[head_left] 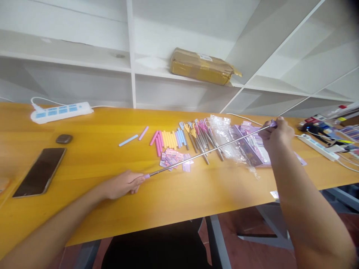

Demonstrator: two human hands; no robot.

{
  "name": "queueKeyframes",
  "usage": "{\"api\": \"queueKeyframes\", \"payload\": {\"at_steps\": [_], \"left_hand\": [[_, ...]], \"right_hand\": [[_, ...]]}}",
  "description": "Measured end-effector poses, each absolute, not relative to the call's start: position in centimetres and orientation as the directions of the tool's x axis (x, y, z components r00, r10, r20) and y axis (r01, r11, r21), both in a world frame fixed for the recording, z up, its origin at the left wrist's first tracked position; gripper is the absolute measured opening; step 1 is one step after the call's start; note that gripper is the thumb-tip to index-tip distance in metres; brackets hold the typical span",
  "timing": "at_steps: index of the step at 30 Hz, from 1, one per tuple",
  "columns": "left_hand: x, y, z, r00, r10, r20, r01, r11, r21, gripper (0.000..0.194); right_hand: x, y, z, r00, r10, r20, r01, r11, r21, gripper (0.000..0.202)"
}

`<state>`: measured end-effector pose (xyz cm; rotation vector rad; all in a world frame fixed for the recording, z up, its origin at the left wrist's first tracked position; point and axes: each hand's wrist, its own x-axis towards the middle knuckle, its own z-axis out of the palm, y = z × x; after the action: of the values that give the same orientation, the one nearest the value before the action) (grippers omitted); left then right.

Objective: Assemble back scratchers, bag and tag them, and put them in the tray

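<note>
A telescopic back scratcher [209,150] stretches at full length between my hands, slanting up to the right above the table. My left hand [123,184] is closed around its purple grip. At the far end, my right hand [279,132] is closed on the purple head, mostly hidden by the fingers. Beneath the rod lie several shorter back scratchers [200,136] with blue, yellow and pink claw heads. Pink, yellow and blue grip tubes [168,139] form a row beside them. Small printed cards [171,157] lie in front of the tubes.
Clear plastic bags [224,134] and purple packaging [246,147] lie right of centre. A phone [40,172], a dark small case [64,139] and a power strip [61,112] are at left. Another power strip [318,147] is at right. A taped parcel [200,66] sits on the shelf.
</note>
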<state>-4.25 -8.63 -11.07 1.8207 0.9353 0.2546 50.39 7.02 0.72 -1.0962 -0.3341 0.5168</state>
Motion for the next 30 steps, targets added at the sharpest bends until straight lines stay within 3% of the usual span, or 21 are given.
{"api": "queueKeyframes", "payload": {"at_steps": [3,11,30], "left_hand": [[-4.5,-8.6,-11.1,0.672,0.697,-0.251,0.483,-0.156,0.861,0.055],[-4.6,-8.8,-10.9,0.651,0.703,-0.285,0.49,-0.103,0.866,0.057],[-4.6,-8.9,-11.5,0.634,0.725,-0.268,0.498,-0.118,0.859,0.061]], "right_hand": [[50.8,6.7,0.5,0.751,0.66,0.009,-0.24,0.286,-0.928,0.047],[50.8,7.6,-1.3,0.697,0.717,-0.012,-0.244,0.222,-0.944,0.058],[48.7,8.7,-3.2,0.696,0.716,-0.052,-0.272,0.196,-0.942,0.06]]}}
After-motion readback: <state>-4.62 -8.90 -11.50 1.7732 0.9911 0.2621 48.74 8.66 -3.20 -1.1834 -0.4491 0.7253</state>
